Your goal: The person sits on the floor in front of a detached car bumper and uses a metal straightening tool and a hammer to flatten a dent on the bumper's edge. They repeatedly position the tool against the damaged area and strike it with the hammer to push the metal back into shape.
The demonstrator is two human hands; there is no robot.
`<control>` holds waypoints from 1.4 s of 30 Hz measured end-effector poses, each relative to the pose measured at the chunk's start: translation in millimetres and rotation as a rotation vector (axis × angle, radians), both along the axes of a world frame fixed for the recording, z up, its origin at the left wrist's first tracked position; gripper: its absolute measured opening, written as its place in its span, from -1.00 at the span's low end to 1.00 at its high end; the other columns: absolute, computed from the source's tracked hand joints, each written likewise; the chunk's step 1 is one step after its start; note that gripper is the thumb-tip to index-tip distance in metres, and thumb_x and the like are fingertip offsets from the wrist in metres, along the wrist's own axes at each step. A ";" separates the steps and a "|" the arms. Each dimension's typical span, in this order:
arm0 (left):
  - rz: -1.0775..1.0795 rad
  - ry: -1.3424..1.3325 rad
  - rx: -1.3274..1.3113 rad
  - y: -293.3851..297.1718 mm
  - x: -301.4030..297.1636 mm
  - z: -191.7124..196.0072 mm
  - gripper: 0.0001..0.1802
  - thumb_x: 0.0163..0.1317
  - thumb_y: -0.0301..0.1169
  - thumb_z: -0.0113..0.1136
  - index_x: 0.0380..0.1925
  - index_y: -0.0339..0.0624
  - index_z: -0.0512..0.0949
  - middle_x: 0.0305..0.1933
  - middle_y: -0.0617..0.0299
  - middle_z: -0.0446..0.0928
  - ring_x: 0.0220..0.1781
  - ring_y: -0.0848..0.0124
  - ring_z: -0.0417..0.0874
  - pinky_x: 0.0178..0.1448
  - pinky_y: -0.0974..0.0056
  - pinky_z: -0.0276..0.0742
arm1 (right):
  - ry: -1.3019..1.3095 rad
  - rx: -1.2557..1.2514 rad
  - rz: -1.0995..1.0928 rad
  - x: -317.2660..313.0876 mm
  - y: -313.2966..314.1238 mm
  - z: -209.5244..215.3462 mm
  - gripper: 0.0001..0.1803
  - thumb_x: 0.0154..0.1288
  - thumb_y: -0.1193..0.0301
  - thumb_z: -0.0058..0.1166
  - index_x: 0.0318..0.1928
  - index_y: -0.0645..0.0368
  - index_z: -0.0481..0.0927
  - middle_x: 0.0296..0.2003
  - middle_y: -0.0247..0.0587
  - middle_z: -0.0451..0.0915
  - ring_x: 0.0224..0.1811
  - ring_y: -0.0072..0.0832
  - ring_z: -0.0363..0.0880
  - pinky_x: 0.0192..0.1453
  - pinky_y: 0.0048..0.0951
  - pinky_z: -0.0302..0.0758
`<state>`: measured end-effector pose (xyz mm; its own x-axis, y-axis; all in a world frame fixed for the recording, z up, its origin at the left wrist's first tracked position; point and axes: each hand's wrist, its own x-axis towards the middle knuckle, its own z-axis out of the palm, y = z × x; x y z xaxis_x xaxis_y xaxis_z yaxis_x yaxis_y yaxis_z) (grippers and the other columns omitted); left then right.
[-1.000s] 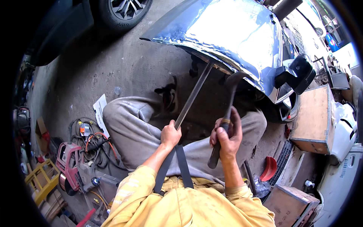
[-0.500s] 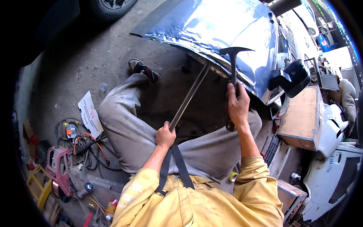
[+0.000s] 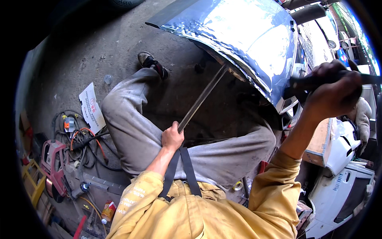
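Note:
My left hand (image 3: 173,136) is closed round the near end of a long flat metal bar (image 3: 203,97). The bar slants away to the right, and its far end meets the underside of a shiny blue car panel (image 3: 223,34). Dents and crumples run along the panel's near edge (image 3: 207,44). Raised high at the right, my right hand (image 3: 334,93) grips a dark hammer (image 3: 300,83), apart from the panel. The hammer's head is partly hidden and blurred there.
On the left floor lie tangled cables (image 3: 89,147), a pink-framed machine (image 3: 51,159), a printed white sheet (image 3: 91,107) and a bottle (image 3: 108,211). A wooden box (image 3: 318,147) and a white car door (image 3: 342,199) stand at the right. My legs (image 3: 127,115) spread around the bar.
My right hand has swung the hammer up and to the right, away from the panel edge. My left hand keeps its hold on the bar; the view has shifted slightly.

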<state>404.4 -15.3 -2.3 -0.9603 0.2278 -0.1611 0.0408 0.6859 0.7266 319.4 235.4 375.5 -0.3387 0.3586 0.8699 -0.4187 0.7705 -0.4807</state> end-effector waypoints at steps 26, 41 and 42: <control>-0.059 -0.004 0.014 0.8 3.1 -3.1 -0.77 0.21 -0.27 0.20 -0.24 -0.17 0.48 -0.43 -0.14 0.64 -0.32 -0.17 0.67 -0.17 -0.20 0.57 | -0.548 0.598 -0.307 -13.1 23.9 -201.8 -0.69 0.48 0.27 0.03 -0.23 0.31 0.59 -0.41 -0.07 0.61 -0.41 -0.39 0.59 -0.31 -0.39 0.50; -0.068 0.001 0.023 -0.6 6.1 0.3 -0.78 0.22 -0.29 0.18 -0.26 -0.18 0.48 -0.42 -0.16 0.64 -0.31 -0.17 0.67 -0.17 -0.20 0.58 | -0.299 0.300 -0.107 -65.6 -10.7 -165.7 -0.71 0.49 0.28 -0.04 -0.25 0.30 0.49 -0.53 0.06 0.55 -0.54 -0.12 0.57 -0.41 -0.18 0.50; -0.066 -0.002 0.004 -2.7 5.8 -1.0 -0.79 0.22 -0.29 0.18 -0.26 -0.17 0.48 -0.42 -0.16 0.64 -0.31 -0.17 0.67 -0.17 -0.20 0.58 | -0.705 0.148 0.009 -54.2 -16.6 -185.9 -0.64 0.44 0.22 0.02 -0.24 0.35 0.53 -0.44 0.19 0.57 -0.37 0.03 0.58 -0.24 -0.09 0.48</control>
<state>410.3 -18.0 -3.3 -0.9429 0.2911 -0.1621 0.0841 0.6788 0.7295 265.2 218.8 189.6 -0.8400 0.2483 0.4824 -0.0538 0.8466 -0.5295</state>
